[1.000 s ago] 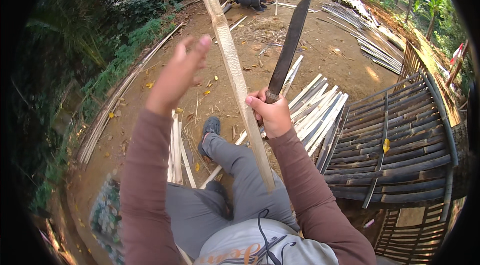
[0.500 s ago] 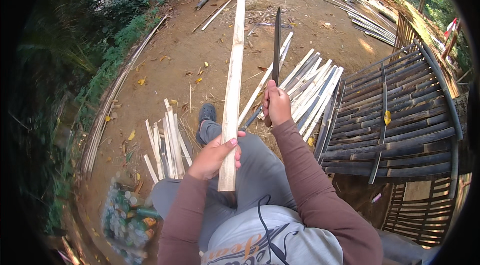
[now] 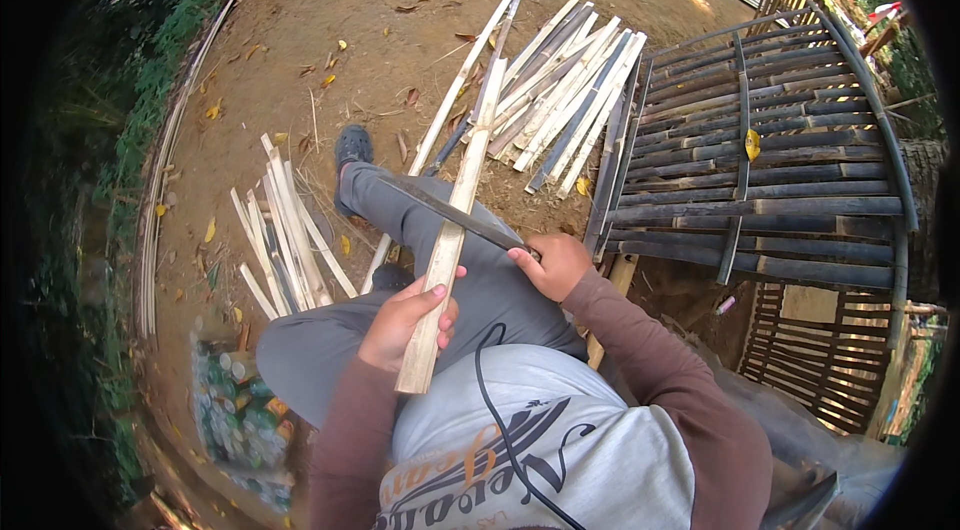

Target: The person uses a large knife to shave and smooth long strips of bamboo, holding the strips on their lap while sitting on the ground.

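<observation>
My left hand (image 3: 412, 322) is closed around the lower part of a pale split bamboo slat (image 3: 463, 185), which slants up and away over my legs. A long dark-bladed machete (image 3: 440, 207) lies crosswise over the slat's upper face, its tip pointing left. The machete's handle is gripped in my right hand (image 3: 556, 267), beside my right thigh. Blade and slat appear to touch where they cross. My palm hides most of the handle.
Split bamboo strips (image 3: 575, 95) lie in a pile ahead to the right, with a smaller bundle (image 3: 290, 230) at the left. A bamboo slatted platform (image 3: 770, 160) stands close on the right. Plastic bottles (image 3: 235, 410) sit at lower left.
The machete has swung down from upright to lie across the slat. The slat has tilted lower, and my view has dipped, so the person seated far ahead is out of frame.
</observation>
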